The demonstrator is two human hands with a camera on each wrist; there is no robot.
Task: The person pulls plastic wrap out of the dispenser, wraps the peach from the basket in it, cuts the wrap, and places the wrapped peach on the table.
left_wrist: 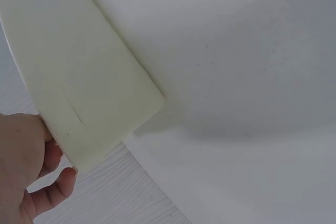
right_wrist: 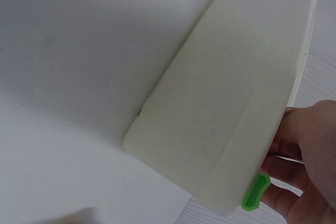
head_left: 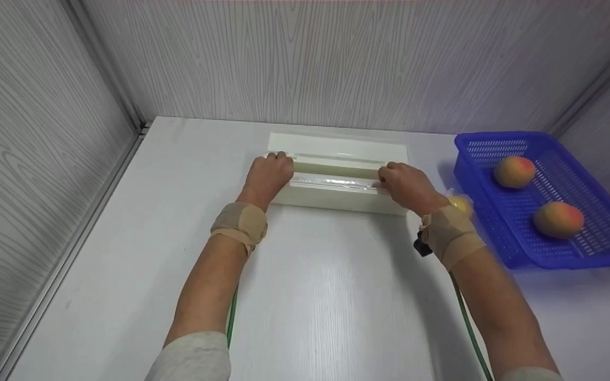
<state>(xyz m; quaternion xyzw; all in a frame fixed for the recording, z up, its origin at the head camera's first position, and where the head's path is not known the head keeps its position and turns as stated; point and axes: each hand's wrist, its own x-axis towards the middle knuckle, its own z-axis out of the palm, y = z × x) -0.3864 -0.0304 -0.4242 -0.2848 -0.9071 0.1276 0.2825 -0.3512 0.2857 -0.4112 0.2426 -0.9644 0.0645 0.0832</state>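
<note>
A long off-white cling film box lies across the table with its lid raised at the back. Shiny clear film runs along its front upper edge. My left hand grips the left end of the box, fingers curled over the edge. At the other end my right hand holds the box the same way. Below its edge in the right wrist view, a green slider sits beside the right fingers. The box hides part of the fingertips in both wrist views.
To the right stands a blue plastic basket with two peach-like fruits in it. A yellow thing in clear plastic lies against the basket's near side, partly behind the right wrist. Green cables trail from the wrists. Wood-grain panels enclose the table.
</note>
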